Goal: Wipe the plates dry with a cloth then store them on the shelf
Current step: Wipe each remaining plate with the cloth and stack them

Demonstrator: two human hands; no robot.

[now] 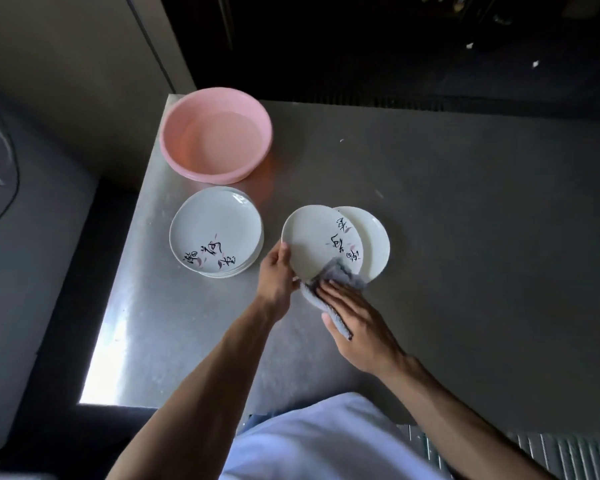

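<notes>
Left hand (276,274) grips plate (310,235) rim | right hand (358,325) flat on cloth (342,271) | second plate (375,237) half hidden

Grey metal table (465,237), bright glare at its left corner, dark floor (361,46) beyond

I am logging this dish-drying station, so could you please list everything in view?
pink basin: one, pink, far left corner of the table
stack of plates: one stack, number unclear, white with dark lettering, just nearer than the basin
held plate: one, white with dark lettering, tilted, right of the stack
lone plate: one, white, on the table, partly behind the held plate
grey cloth: one, grey, over the held plate's near rim
metal table: one, grey, under everything
white garment: one, bottom edge of view
left hand: grips the held plate's left rim
right hand: fingers flat on the grey cloth
</notes>
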